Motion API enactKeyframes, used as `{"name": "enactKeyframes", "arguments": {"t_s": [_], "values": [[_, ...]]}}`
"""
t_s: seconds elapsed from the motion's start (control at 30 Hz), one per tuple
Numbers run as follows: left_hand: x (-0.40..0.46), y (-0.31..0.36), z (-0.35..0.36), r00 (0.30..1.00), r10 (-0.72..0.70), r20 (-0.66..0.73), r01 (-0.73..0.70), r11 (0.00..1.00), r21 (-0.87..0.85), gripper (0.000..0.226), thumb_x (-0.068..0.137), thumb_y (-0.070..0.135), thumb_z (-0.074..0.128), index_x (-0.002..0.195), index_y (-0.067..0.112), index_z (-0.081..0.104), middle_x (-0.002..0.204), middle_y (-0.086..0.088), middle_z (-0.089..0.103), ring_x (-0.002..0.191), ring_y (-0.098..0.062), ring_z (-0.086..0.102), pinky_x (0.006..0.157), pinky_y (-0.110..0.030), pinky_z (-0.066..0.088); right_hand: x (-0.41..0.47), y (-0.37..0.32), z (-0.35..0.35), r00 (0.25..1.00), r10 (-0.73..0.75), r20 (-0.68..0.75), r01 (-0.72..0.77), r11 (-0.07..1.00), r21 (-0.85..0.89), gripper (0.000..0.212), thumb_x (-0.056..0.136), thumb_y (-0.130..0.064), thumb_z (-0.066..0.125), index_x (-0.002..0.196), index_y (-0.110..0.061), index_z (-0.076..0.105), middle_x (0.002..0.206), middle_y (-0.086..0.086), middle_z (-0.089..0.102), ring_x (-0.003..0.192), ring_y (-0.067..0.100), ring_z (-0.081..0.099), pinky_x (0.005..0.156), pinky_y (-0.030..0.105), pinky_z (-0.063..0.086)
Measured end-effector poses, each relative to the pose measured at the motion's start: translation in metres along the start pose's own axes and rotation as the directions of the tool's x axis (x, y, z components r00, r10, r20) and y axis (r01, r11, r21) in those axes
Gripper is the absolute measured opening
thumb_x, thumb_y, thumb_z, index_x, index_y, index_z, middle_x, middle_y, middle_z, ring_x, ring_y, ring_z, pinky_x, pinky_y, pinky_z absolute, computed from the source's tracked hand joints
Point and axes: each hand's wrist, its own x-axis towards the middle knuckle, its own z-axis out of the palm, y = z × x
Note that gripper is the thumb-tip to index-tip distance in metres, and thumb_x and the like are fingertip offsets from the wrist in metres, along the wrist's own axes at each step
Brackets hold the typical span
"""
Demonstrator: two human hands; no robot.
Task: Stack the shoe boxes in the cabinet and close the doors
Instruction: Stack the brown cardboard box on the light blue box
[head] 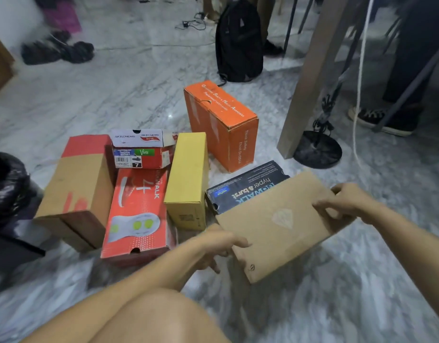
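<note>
A plain brown cardboard shoe box (277,224) with a faint diamond mark is held tilted above the floor. My left hand (221,246) grips its near left end and my right hand (347,199) grips its far right end. Under and behind it lies a dark blue shoe box (240,189). To the left on the marble floor lie a yellow box (188,179), a red box (137,214), a small white-and-red box (141,149) and a brown box with a red end (80,184). An orange box (221,125) stands behind them. No cabinet is in view.
A black backpack (238,43) stands behind the orange box. A wooden table leg (312,78) and a black round stand base (317,149) are at the right, near another person's shoe (381,120). A black bin bag (8,186) sits at the left. My knee (151,318) is at the bottom.
</note>
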Motion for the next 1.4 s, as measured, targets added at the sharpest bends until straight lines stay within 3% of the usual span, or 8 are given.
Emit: {"name": "enactKeyframes", "arguments": {"t_s": [0.27, 0.4, 0.57, 0.73, 0.83, 0.97, 1.23, 1.4], "values": [[-0.068, 0.053, -0.054, 0.936, 0.235, -0.261, -0.267, 0.959, -0.097, 0.078, 0.053, 0.041, 0.086, 0.121, 0.015, 0.058, 0.108, -0.006, 0.069, 0.08, -0.019, 0.07, 0.065, -0.036, 0.056, -0.046, -0.056, -0.058, 0.906, -0.236, -0.351, 0.303, 0.941, 0.149, 0.052, 0.064, -0.044, 0.082, 0.105, -0.02, 0.06, 0.107, 0.004, 0.063, 0.1, 0.027, 0.057, 0.079, 0.045, 0.055], [-0.111, 0.07, -0.088, 0.834, 0.38, -0.4, -0.467, 0.873, -0.144, 0.054, 0.057, 0.027, 0.09, 0.104, 0.012, 0.068, 0.099, -0.004, 0.075, 0.092, -0.023, 0.071, 0.087, -0.048, 0.056, -0.07, -0.092, -0.076, 0.837, -0.351, -0.42, 0.469, 0.856, 0.219, 0.056, 0.066, -0.044, 0.082, 0.112, -0.02, 0.061, 0.114, 0.004, 0.065, 0.106, 0.026, 0.059, 0.084, 0.042, 0.053], [-0.184, 0.072, -0.128, 0.676, 0.554, -0.487, -0.66, 0.748, -0.065, 0.084, 0.044, 0.031, 0.094, 0.117, 0.008, 0.057, 0.105, -0.006, 0.074, 0.094, -0.02, 0.071, 0.071, -0.03, 0.053, -0.114, -0.14, -0.09, 0.764, -0.47, -0.442, 0.62, 0.725, 0.301, 0.081, 0.067, -0.052, 0.081, 0.133, -0.014, 0.057, 0.13, 0.004, 0.061, 0.115, 0.021, 0.058, 0.104, 0.042, 0.045], [-0.255, 0.056, -0.156, 0.524, 0.655, -0.545, -0.703, 0.694, 0.159, 0.063, 0.052, 0.02, 0.094, 0.103, 0.028, 0.058, 0.1, 0.005, 0.071, 0.096, -0.012, 0.066, 0.078, -0.024, 0.052, -0.167, -0.19, -0.095, 0.653, -0.612, -0.446, 0.757, 0.54, 0.369, 0.104, 0.043, -0.057, 0.086, 0.135, -0.019, 0.056, 0.121, -0.003, 0.064, 0.106, 0.014, 0.064, 0.1, 0.037, 0.05], [-0.291, 0.042, -0.167, 0.372, 0.649, -0.663, -0.702, 0.665, 0.257, 0.06, 0.059, 0.009, 0.091, 0.083, 0.035, 0.043, 0.088, 0.02, 0.055, 0.086, 0.001, 0.057, 0.07, -0.013, 0.046, -0.197, -0.22, -0.095, 0.563, -0.667, -0.488, 0.826, 0.452, 0.336, 0.094, 0.044, -0.051, 0.087, 0.129, -0.024, 0.06, 0.111, 0.001, 0.068, 0.096, 0.016, 0.067, 0.094, 0.039, 0.054], [-0.34, 0.016, -0.182, 0.218, 0.569, -0.793, -0.724, 0.64, 0.26, 0.071, 0.061, 0.01, 0.089, 0.122, 0.022, 0.053, 0.095, 0.014, 0.059, 0.087, -0.001, 0.057, 0.07, -0.005, 0.044, -0.238, -0.255, -0.094, 0.459, -0.71, -0.534, 0.888, 0.358, 0.287, 0.076, 0.053, -0.046, 0.089, 0.122, -0.028, 0.064, 0.104, 0.003, 0.069, 0.088, 0.017, 0.067, 0.083, 0.03, 0.055], [-0.459, -0.055, -0.216, 0.017, 0.411, -0.911, -0.631, 0.711, 0.309, 0.04, 0.056, 0.018, 0.092, 0.086, 0.019, 0.066, 0.08, 0.01, 0.068, 0.082, -0.009, 0.062, 0.069, -0.019, 0.044, -0.318, -0.333, -0.073, 0.258, -0.843, -0.472, 0.932, 0.089, 0.35, 0.073, 0.06, -0.037, 0.086, 0.128, -0.027, 0.062, 0.093, -0.001, 0.068, 0.078, 0.005, 0.064, 0.063, 0.018, 0.048], [-0.535, -0.093, -0.24, -0.124, 0.274, -0.954, -0.623, 0.727, 0.29, 0.083, 0.03, 0.03, 0.092, 0.109, 0.018, 0.067, 0.1, 0.003, 0.071, 0.098, -0.012, 0.064, 0.088, -0.026, 0.05, -0.373, -0.383, -0.048, 0.13, -0.887, -0.444, 0.921, -0.058, 0.385, 0.073, 0.062, -0.033, 0.085, 0.13, -0.024, 0.06, 0.098, 0.0, 0.063, 0.076, 0.004, 0.058, 0.061, 0.017, 0.043]]}}
